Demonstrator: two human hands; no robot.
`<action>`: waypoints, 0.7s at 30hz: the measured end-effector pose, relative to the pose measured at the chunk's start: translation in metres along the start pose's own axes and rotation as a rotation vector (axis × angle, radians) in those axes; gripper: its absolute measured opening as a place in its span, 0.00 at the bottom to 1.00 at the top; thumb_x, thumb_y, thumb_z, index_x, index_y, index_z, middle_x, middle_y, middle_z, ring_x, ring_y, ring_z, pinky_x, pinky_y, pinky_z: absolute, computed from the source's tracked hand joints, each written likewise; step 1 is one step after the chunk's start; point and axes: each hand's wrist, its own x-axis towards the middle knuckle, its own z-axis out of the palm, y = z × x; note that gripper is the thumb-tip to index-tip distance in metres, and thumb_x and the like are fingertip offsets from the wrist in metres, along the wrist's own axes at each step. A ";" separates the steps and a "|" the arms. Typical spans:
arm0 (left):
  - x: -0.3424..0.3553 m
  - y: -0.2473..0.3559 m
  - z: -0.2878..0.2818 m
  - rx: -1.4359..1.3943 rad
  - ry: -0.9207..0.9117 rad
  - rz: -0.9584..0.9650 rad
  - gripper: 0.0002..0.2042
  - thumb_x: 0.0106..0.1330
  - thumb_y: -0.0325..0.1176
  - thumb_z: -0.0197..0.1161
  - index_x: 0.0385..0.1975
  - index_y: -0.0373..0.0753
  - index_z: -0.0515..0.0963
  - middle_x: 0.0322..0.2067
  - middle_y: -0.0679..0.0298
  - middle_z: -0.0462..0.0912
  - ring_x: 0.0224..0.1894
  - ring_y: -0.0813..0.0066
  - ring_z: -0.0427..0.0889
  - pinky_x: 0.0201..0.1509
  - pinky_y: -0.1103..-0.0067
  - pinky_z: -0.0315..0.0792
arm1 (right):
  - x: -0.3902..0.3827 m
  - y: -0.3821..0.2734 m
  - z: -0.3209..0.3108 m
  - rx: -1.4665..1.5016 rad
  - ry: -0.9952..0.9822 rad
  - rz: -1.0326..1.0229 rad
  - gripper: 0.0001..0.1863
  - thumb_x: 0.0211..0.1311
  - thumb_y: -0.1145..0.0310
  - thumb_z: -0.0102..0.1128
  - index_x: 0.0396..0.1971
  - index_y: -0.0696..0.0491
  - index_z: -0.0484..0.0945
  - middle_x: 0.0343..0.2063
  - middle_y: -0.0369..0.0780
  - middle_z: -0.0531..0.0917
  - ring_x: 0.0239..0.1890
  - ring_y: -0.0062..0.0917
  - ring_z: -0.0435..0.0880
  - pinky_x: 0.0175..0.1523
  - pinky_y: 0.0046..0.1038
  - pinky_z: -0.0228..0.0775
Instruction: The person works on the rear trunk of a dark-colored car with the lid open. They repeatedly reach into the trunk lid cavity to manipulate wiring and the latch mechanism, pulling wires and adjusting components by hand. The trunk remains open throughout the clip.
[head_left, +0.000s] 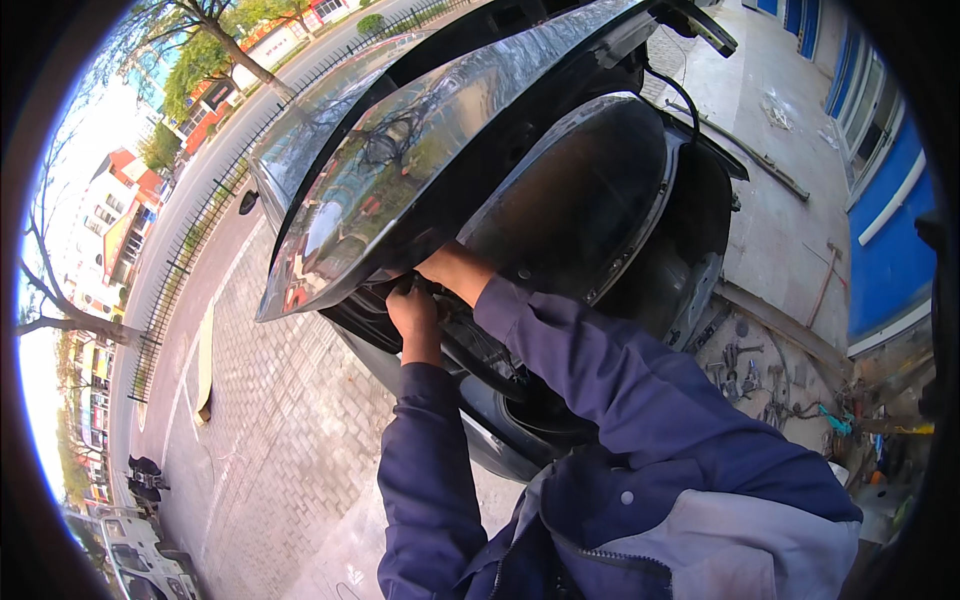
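A glossy dark car lid [400,150] is raised over an open compartment of the car [650,270], which has a dark curved interior panel [560,190]. My left hand [412,312] is under the lid's lower corner, its fingers curled round a small dark object [405,286], too hidden to make out clearly. My right hand [445,262] reaches in just beside it under the lid, its fingertips hidden by the lid's edge. Black tubular parts [475,365] lie below my hands at the compartment's edge.
Paving [270,430], a fence [200,230] and a tree [80,320] are at left, with a white vehicle [130,550] lower left. At right are a blue wall [880,280], long bars [770,165] and scattered tools and parts [750,375] on the ground.
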 end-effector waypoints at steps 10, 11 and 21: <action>0.000 -0.007 -0.006 0.044 0.017 0.060 0.18 0.70 0.40 0.71 0.40 0.25 0.88 0.37 0.55 0.94 0.39 0.69 0.90 0.44 0.71 0.79 | 0.011 -0.016 0.029 0.247 0.316 0.465 0.08 0.59 0.79 0.63 0.38 0.62 0.85 0.33 0.53 0.90 0.37 0.45 0.92 0.42 0.38 0.82; 0.001 -0.010 -0.009 0.048 -0.005 0.093 0.18 0.70 0.40 0.72 0.42 0.25 0.88 0.38 0.55 0.94 0.40 0.69 0.91 0.46 0.71 0.80 | 0.012 -0.019 0.028 0.334 0.371 0.419 0.08 0.59 0.80 0.63 0.39 0.61 0.85 0.33 0.50 0.89 0.36 0.41 0.91 0.42 0.36 0.83; 0.010 -0.009 0.010 -0.336 0.063 0.026 0.20 0.68 0.37 0.76 0.47 0.22 0.86 0.42 0.52 0.93 0.43 0.67 0.91 0.45 0.72 0.83 | 0.015 -0.033 -0.009 1.287 0.278 0.772 0.06 0.65 0.75 0.65 0.41 0.56 0.84 0.32 0.37 0.83 0.34 0.22 0.82 0.46 0.35 0.89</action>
